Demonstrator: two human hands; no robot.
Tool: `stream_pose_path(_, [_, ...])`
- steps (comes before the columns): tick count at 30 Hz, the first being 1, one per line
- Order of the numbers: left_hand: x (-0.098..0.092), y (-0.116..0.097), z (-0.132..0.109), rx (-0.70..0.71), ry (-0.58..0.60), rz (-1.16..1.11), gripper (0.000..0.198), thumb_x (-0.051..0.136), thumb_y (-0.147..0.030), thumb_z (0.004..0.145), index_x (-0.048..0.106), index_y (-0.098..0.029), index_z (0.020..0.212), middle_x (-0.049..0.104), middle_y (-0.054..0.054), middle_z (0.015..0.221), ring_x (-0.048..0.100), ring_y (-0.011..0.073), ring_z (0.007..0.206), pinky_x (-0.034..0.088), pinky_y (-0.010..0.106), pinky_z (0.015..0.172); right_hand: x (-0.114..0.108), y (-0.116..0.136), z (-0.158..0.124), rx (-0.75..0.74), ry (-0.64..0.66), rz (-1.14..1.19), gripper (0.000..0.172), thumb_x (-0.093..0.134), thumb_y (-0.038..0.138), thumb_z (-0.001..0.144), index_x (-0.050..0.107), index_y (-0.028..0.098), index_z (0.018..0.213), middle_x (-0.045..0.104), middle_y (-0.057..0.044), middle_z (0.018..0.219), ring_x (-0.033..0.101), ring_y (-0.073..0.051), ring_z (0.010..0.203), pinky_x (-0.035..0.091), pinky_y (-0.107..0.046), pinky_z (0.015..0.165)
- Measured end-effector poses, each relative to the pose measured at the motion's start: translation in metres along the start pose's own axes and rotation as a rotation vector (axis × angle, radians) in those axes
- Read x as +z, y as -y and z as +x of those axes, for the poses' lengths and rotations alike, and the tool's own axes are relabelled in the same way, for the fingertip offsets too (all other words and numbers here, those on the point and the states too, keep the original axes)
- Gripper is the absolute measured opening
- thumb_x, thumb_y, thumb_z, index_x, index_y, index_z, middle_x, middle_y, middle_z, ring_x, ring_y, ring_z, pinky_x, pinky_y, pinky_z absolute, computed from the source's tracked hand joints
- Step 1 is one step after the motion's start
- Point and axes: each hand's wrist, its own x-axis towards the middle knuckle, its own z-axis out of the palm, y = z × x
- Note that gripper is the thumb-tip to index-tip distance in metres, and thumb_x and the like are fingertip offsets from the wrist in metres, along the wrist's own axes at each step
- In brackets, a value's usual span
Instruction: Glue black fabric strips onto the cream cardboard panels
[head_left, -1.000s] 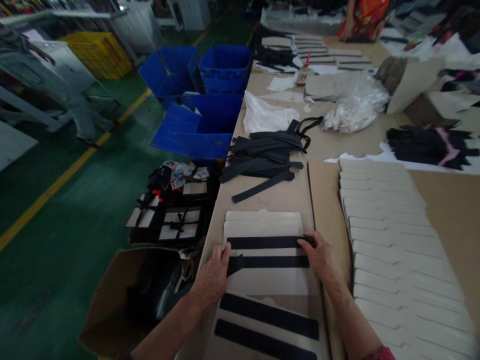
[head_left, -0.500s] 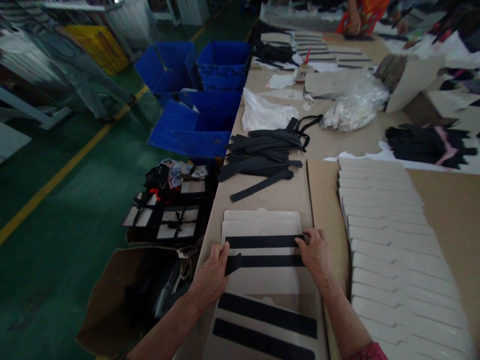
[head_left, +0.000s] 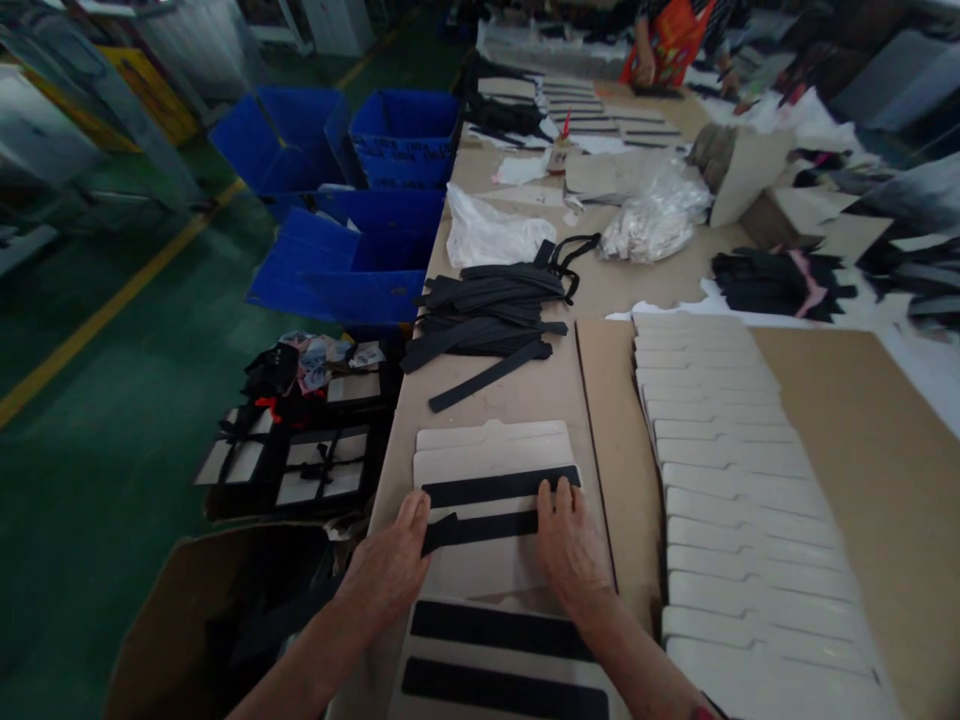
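"What do you have your hands on?"

"The upper black strip (head_left: 487, 487). It lies across the pale board (head_left: 480, 573) in front of me on the counter (head_left: 525, 397). My left hand (head_left: 390, 550) touches its left end and my right hand (head_left: 571, 540) rests on the other — I'd guess a hand at each end stops it slewing."

"Is your right grip pinching?"

"No, it's loose and flattish, fingers laid on top, which suits pressing better than lifting."

"And the left?"

"I can't tell you for sure. A loose strip end (head_left: 439, 536) pokes out beside those fingers, over the left end of the lower black strip (head_left: 499, 527), but the palm side is hidden."

"Why is everything else so close?"

"For reach, I think. The heap of black strips (head_left: 487, 310) sits beyond the board, and the overlapping pale boards (head_left: 735, 480) fan out on my right — each edge exposed, probably so one slides off easily. Nearest me is a second board (head_left: 465, 653) bearing two black strips (head_left: 502, 630), partly hidden by my right forearm (head_left: 637, 650)."
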Motion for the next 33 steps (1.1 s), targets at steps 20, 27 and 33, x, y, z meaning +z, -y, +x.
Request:
stream_pose_path(20, [-0.008, -0.058, 0.005, -0.088, 0.079, 0.249, 0.092, 0.052, -0.002, 0.083, 0.01, -0.043, 0.154, 0.032, 0.031, 0.152, 0.073, 0.0251, 0.072, 0.06, 0.037, 0.06, 0.012, 0.012, 0.012, -0.081, -0.021, 0.314, 0.063, 0.035, 0.01, 0.088, 0.051, 0.034, 0.143, 0.065, -0.025, 0.117, 0.063, -0.04, 0.103, 0.053, -0.063, 0.067])
stream_pose_path(27, [0.0, -0.047, 0.005, -0.054, 0.037, 0.209, 0.085, 0.045, -0.002, 0.084, 0.015, -0.036, 0.155, 0.031, 0.029, 0.153, 0.074, 0.024, 0.078, 0.06, 0.036, 0.067, 0.009, 0.008, 0.011, -0.116, 0.008, 0.175, 0.064, 0.035, 0.01, 0.086, 0.049, 0.035, 0.144, 0.065, -0.024, 0.116, 0.061, -0.038, 0.103, 0.056, -0.052, 0.06])
stream_pose_path(33, [0.006, -0.033, 0.0, -0.041, 0.042, 0.099, 0.079, 0.041, -0.001, 0.082, 0.021, -0.024, 0.156, 0.021, 0.028, 0.158, 0.072, 0.0286, 0.093, 0.059, 0.041, 0.077, 0.007, -0.014, 0.001, -0.139, -0.011, 0.055, 0.063, 0.031, 0.003, 0.088, 0.053, 0.027, 0.142, 0.059, -0.022, 0.132, 0.058, -0.035, 0.115, 0.058, -0.048, 0.07])
